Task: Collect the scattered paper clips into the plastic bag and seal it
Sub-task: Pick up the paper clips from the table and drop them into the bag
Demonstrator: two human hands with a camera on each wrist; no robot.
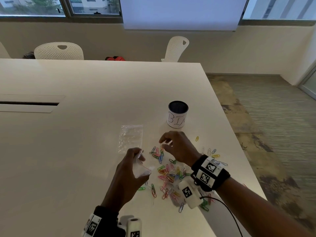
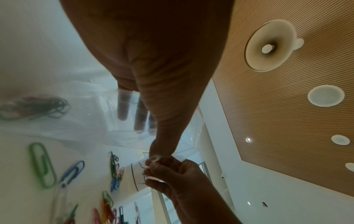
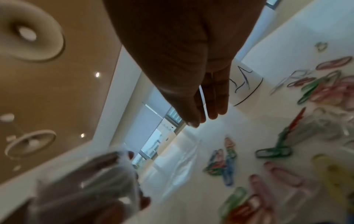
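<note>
My left hand (image 1: 139, 155) grips a small clear plastic bag (image 1: 142, 170) with a red zip strip, held just above the table, mouth toward the clips. In the left wrist view the bag (image 2: 76, 113) has a few clips (image 2: 32, 107) inside. My right hand (image 1: 163, 144) hovers over the far end of the scattered coloured paper clips (image 1: 168, 175), thumb and fingers pinching what looks like a pale clip (image 2: 153, 158). The right wrist view shows my right hand (image 3: 203, 118) above the table and the left hand (image 3: 107, 181) blurred behind the bag.
A second clear bag (image 1: 130, 137) lies flat on the white table (image 1: 77, 134). A dark cup with a white label (image 1: 177, 115) stands beyond the clips. The table's right edge runs close by the clips. Two white chairs (image 1: 59, 51) stand at the far side.
</note>
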